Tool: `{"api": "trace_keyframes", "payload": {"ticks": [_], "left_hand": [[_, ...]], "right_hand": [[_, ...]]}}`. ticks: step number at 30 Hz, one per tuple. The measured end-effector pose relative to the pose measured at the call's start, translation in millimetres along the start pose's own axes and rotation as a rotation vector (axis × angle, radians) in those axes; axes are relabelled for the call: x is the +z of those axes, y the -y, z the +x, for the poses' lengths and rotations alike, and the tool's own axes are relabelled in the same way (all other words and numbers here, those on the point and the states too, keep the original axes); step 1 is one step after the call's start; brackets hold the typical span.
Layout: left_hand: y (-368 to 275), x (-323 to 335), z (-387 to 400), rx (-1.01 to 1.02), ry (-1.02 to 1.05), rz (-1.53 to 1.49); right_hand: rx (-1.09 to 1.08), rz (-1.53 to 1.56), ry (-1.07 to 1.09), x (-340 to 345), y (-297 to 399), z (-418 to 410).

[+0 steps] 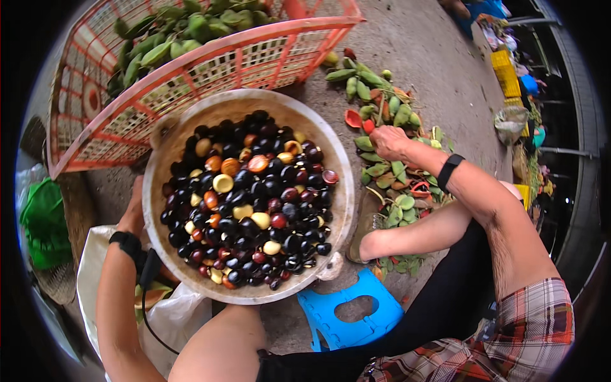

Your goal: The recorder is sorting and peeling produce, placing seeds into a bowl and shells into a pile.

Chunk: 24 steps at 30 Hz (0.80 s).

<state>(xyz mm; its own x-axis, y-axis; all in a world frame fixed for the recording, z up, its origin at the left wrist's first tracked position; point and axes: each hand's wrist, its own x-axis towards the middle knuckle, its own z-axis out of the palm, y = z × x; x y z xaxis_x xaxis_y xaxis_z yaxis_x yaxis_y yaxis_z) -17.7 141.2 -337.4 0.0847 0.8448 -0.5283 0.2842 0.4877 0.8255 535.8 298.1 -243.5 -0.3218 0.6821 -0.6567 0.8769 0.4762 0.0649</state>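
A round metal pan [344,167] with small side lugs stands in the middle, filled with glossy black, dark red, orange and cream seeds [248,191]. My left hand [137,191] is at the pan's left side, its fingers hidden by the rim. At the pile of green and red pods [386,105] on the ground, my right hand [389,142] is lowered with curled fingers beside a red piece [368,126]; whether it holds anything cannot be told. An opened red pod [353,118] lies just beyond that hand.
A red plastic crate [215,47] with green pods stands behind the pan. Near my legs are a blue folding stool [351,310] and a white sack [90,267]. A green bag [45,224] lies at far left. Yellow crates [505,71] and part of a person [457,8] show at upper right.
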Motion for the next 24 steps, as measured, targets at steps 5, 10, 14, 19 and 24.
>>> {"api": "trace_keyframes", "payload": {"ticks": [5,10,14,19,24], "left_hand": [[-7,-9,-2,-0.095,-0.151,-0.101],[-78,-54,-69,-0.079,-0.493,0.044],[-166,-88,-175,0.049,-0.57,0.138],[-202,-64,-259,0.006,-0.695,0.147],[-173,-14,-292,0.048,-0.499,0.727]], "right_hand": [[0.177,0.049,-0.266,-15,-42,15],[0.037,0.166,-0.517,9,-37,79],[-0.007,0.343,-0.338,46,-21,109],[0.078,0.165,-0.717,66,-47,107],[-0.009,0.908,-0.618,-20,24,93]]}}
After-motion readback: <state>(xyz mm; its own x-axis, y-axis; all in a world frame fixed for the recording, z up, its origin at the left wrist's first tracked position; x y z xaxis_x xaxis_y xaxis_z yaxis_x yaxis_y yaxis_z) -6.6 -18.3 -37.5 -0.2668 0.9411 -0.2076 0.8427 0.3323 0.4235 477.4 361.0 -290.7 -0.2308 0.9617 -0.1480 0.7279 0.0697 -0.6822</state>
